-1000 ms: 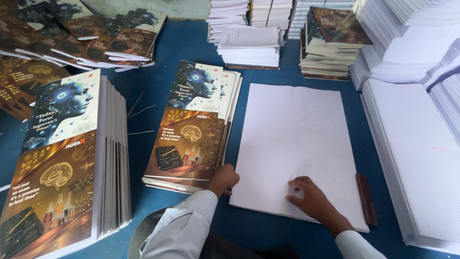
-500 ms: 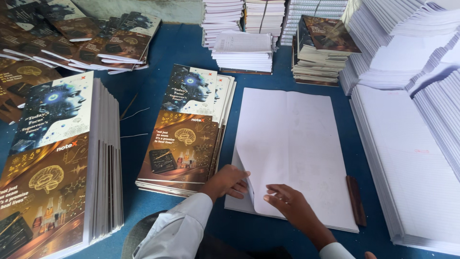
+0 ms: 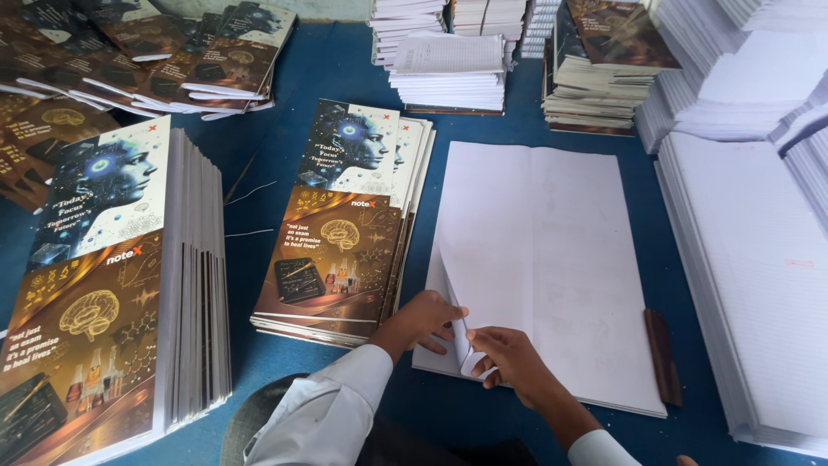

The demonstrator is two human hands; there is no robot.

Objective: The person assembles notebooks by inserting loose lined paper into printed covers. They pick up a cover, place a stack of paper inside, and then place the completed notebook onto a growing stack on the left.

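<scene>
both hands, left hand (image 3: 427, 315) and right hand (image 3: 509, 358), pinch closed on the thin, floppy sheets (image 3: 461, 332) at the near-left corner of the paper stack (image 3: 552, 250), probably several sheets.

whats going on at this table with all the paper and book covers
A person sits at a blue table and works on a stack of blank white sheets. The left hand and the right hand both pinch the near left corner of the top sheets and lift it off the pile. Just left of the hands lies a stack of printed covers, and a taller stack of covers stands further left. More piles of white paper sit to the right.
</scene>
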